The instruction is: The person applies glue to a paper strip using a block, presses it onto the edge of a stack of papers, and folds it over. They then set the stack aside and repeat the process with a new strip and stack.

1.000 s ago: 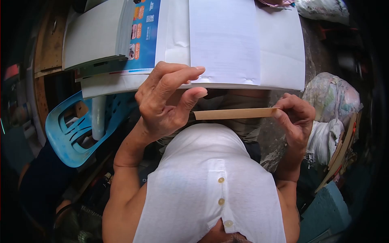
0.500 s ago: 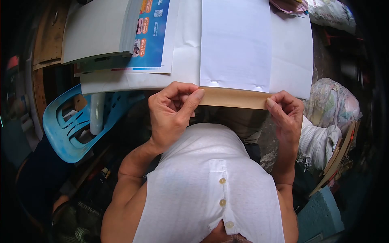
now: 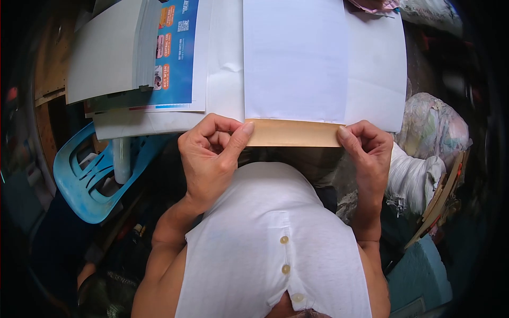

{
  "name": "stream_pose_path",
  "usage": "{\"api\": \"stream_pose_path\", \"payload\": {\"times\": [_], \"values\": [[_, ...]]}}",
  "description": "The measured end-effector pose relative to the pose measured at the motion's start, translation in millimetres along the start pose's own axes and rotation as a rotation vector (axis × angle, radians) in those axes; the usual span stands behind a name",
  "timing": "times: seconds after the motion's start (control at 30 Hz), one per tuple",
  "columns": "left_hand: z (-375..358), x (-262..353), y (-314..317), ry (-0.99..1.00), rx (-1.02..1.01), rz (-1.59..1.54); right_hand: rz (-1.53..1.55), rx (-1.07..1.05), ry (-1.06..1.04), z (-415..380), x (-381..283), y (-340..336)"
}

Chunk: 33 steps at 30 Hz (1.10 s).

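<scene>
A brown paper strip (image 3: pixel 294 133) stretches level between my two hands, along the near end of a white paper pad (image 3: pixel 296 63). My left hand (image 3: pixel 212 146) pinches the strip's left end between thumb and fingers, right by the pad's near left corner. At the other end, my right hand (image 3: pixel 367 146) grips it with the thumb on top. The strip's upper edge runs right at the pad's near edge, where traces of staples show. Underneath the pad lies a white-covered table (image 3: pixel 376 79).
Left on the table, a thick stack of white sheets (image 3: pixel 103 55) rests over a blue printed sheet (image 3: pixel 180 63). A light blue plastic chair (image 3: pixel 87 204) stands below the table's left edge. Filled plastic bags (image 3: pixel 432 127) sit at the right.
The strip has shifted up against the pad's near edge, hiding most of the staples that showed before. Both hands keep their pinch, and the whole view has turned slightly.
</scene>
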<state>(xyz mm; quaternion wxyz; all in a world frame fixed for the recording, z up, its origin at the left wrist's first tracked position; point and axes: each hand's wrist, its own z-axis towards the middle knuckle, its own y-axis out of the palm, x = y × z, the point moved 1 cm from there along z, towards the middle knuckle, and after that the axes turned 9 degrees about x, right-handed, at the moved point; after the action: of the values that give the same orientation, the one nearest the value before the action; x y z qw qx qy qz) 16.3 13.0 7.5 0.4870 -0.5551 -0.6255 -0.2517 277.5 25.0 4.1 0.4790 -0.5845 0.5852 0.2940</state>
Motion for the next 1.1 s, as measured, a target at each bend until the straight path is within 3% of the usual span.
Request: {"api": "stream_pose_path", "payload": {"times": [1.1], "values": [[5,1,-2,-0.071,-0.035,-0.035,-0.076,-0.015,0.155,7,-16,2]]}}
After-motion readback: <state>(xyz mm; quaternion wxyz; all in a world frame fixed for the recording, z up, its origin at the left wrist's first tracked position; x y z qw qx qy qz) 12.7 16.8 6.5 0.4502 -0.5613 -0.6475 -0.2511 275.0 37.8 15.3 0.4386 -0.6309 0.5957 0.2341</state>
